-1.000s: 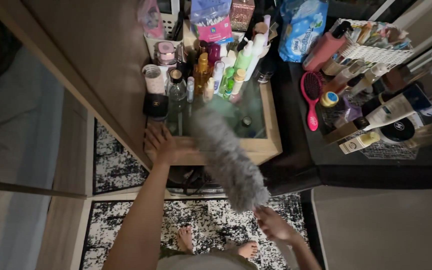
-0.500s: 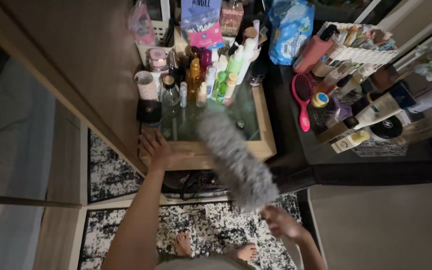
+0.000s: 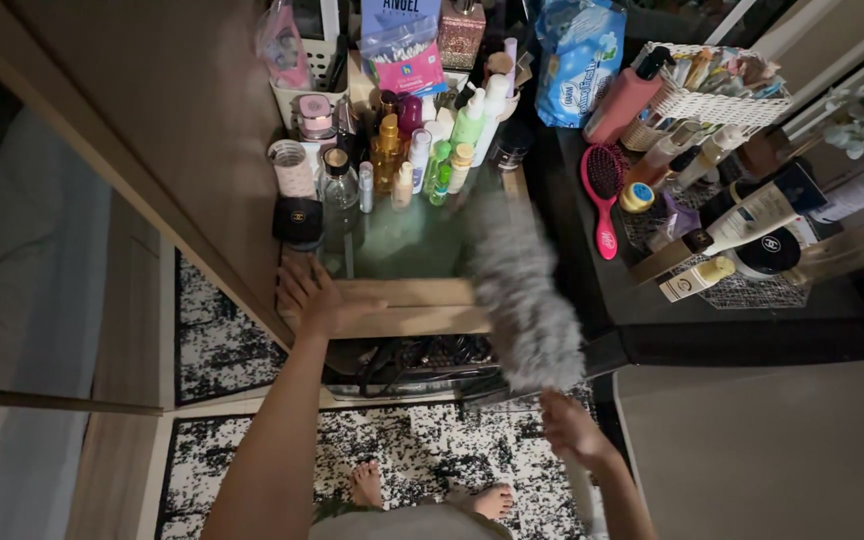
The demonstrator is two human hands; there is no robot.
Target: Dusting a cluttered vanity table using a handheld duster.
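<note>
— Gripped in the right hand (image 3: 574, 432): the handle end of a fluffy grey duster (image 3: 519, 290), fingers closed around it. The handle itself is mostly hidden by the fist.

— And the left hand (image 3: 317, 298)?

— Flat and open, fingers spread, palm down on the wooden front rim of the small glass-topped table (image 3: 422, 305). It holds nothing.

— Working left to right, what lies about them?

— Far left, a tall wooden panel (image 3: 182, 130) running up the frame. Just right of it, at the table's left back corner, a black compact (image 3: 297, 220) and a patterned tumbler (image 3: 293, 170). Then a tight cluster of bottles (image 3: 407, 150), clear, amber, green and white, standing upright along the back of the glass.

— Where does the duster sit?

— Slanted over the table's right front part, its far tip over the glass near the bottles, its near end past the wooden rim and just above the right hand. Blurred, so the exact edge is hard to tell.

— Further right?

— A dark counter with a pink hairbrush (image 3: 604, 195) lying flat, a blue wipes pack (image 3: 577, 60) behind it, a white basket (image 3: 717, 100) of tubes, and more bottles lying on a mesh tray (image 3: 752, 290).

— Below?

— Bare feet (image 3: 432, 490) on a black-and-white speckled rug (image 3: 422, 450).
</note>
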